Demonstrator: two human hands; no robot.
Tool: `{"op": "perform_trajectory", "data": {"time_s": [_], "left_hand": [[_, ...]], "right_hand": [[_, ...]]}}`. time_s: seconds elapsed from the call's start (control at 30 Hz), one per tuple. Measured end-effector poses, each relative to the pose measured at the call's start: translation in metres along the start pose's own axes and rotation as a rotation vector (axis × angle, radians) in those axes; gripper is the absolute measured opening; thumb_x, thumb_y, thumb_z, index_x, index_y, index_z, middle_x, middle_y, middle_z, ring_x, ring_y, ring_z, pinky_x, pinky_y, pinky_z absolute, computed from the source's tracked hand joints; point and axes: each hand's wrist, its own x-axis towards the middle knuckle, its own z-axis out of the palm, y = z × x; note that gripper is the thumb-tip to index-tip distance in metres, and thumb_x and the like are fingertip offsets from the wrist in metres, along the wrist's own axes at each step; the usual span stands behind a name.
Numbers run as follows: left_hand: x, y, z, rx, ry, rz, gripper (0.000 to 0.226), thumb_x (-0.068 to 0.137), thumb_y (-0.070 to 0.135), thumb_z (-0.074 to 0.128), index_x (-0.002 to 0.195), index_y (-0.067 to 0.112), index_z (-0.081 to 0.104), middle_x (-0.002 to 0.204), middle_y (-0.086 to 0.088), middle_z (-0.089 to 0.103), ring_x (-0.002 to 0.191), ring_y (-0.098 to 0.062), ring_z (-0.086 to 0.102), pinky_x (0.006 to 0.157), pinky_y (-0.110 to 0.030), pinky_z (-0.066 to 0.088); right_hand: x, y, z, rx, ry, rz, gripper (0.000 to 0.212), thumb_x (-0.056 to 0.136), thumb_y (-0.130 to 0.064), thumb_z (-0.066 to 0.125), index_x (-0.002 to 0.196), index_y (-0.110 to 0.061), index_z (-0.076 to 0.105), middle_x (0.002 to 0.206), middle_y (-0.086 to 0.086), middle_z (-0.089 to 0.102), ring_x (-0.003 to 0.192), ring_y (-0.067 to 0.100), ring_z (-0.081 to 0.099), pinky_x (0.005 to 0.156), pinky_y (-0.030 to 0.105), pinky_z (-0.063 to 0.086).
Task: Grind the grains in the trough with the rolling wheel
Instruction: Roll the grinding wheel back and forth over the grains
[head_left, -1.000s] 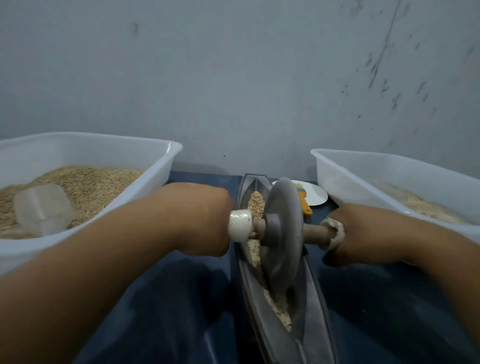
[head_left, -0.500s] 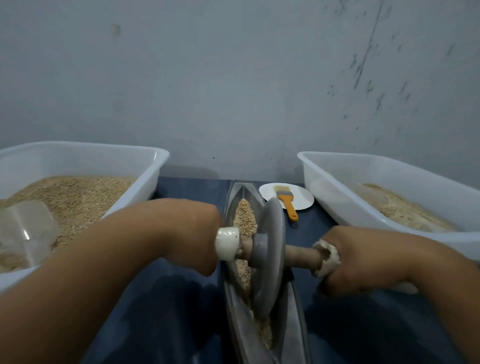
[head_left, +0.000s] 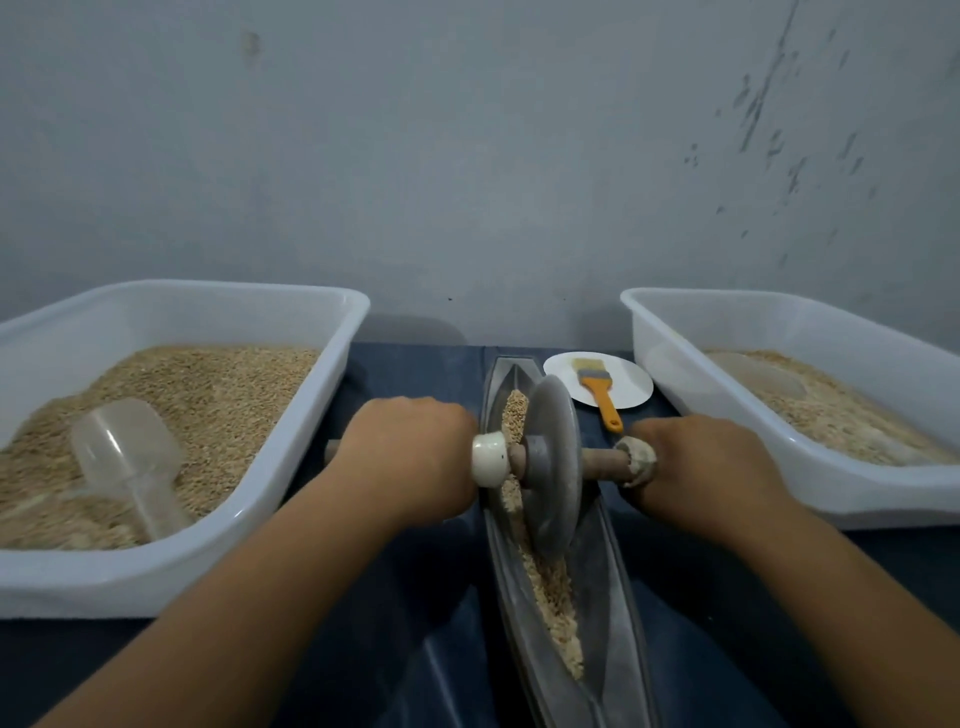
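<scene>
Both forearms reach forward, palms down. The trough runs between them, its near end cut off; grains line it. The wheel stands upright inside. Left hand and right hand wrap the axle ends, fingers curled underneath, hidden.

White bins hold grain; scoop in left; brush on plate.

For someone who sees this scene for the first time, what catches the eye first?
In the centre, the grey stone rolling wheel stands in the long grey metal trough on pale grains, its wooden axle held by the left hand and right hand. White plastic tubs of grain flank it, left and right.
</scene>
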Motion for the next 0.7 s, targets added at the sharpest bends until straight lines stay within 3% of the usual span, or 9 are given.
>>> {"op": "perform_trajectory", "data": {"time_s": [0.13,0.2,0.27,0.37,0.5,0.7], "left_hand": [[-0.019,0.005,-0.009,-0.01,-0.051,0.013,0.019,0.076,0.036,0.067,0.087,0.032,0.053,0.079,0.008,0.058,0.076,-0.013,0.059,0.072,-0.033,0.052],[-0.034,0.004,-0.007,-0.024,-0.052,0.018,0.018,0.072,0.039,0.067,0.082,0.033,0.052,0.073,0.009,0.056,0.069,-0.009,0.057,0.066,-0.029,0.05],[-0.048,0.004,-0.002,-0.009,0.021,0.014,0.019,0.07,0.043,0.065,0.075,0.035,0.047,0.068,0.011,0.054,0.063,-0.004,0.052,0.06,-0.026,0.044],[-0.044,0.003,0.008,-0.008,0.079,-0.052,0.021,0.073,0.042,0.062,0.071,0.033,0.043,0.066,0.011,0.053,0.06,-0.004,0.049,0.054,-0.025,0.035],[-0.015,-0.001,0.023,0.015,0.147,-0.127,0.014,0.078,0.039,0.06,0.078,0.03,0.049,0.066,0.008,0.051,0.062,-0.013,0.053,0.056,-0.027,0.038],[0.007,-0.001,0.01,0.033,0.122,-0.06,0.014,0.077,0.032,0.065,0.089,0.03,0.059,0.072,0.008,0.054,0.07,-0.017,0.056,0.064,-0.03,0.043]], "right_hand": [[-0.017,-0.005,-0.026,0.04,-0.202,-0.018,0.015,0.077,-0.038,0.066,0.069,-0.029,0.057,0.068,-0.007,0.062,0.066,0.007,0.058,0.059,0.029,0.05],[-0.033,-0.002,-0.038,0.037,-0.25,-0.039,0.015,0.073,-0.041,0.068,0.069,-0.031,0.058,0.066,-0.008,0.062,0.062,0.005,0.058,0.054,0.026,0.045],[-0.046,0.002,-0.044,-0.014,-0.223,-0.062,0.016,0.07,-0.044,0.066,0.068,-0.032,0.057,0.063,-0.01,0.06,0.058,0.003,0.055,0.048,0.023,0.037],[-0.039,-0.003,-0.039,-0.064,-0.153,-0.07,0.015,0.069,-0.042,0.062,0.066,-0.029,0.054,0.062,-0.009,0.058,0.057,0.005,0.054,0.047,0.025,0.036],[0.006,-0.011,-0.016,-0.139,-0.045,-0.039,0.012,0.073,-0.033,0.056,0.066,-0.025,0.052,0.064,-0.007,0.055,0.057,0.011,0.049,0.048,0.023,0.029],[0.03,0.002,0.001,-0.039,-0.144,-0.053,0.012,0.072,-0.037,0.061,0.069,-0.026,0.057,0.069,-0.008,0.06,0.061,0.012,0.054,0.05,0.024,0.034]]}}
